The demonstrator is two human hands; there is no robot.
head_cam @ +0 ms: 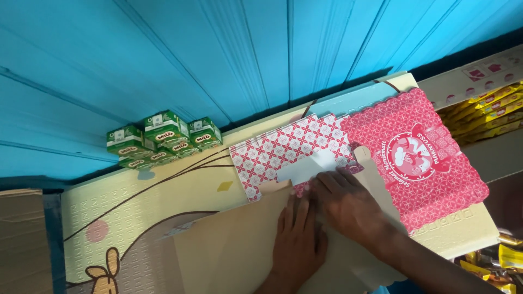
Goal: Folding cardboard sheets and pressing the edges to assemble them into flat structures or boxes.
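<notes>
A flat cardboard box blank lies on a patterned foam mat (180,188); its outer side is red and white patterned (430,158) and its inner side is plain tan (229,250). My left hand (297,237) presses flat on the tan panel, fingers together. My right hand (348,204) lies just beside it, fingertips on a folded white flap (308,167) where the tan panel meets the red-and-white patterned part (283,147). Neither hand grips anything.
Several small green drink cartons (160,139) are stacked at the mat's far left edge against a blue wooden wall (218,54). A cardboard box with yellow packets (490,109) stands at the right. More yellow packets (501,261) lie lower right. Brown cardboard (22,239) sits left.
</notes>
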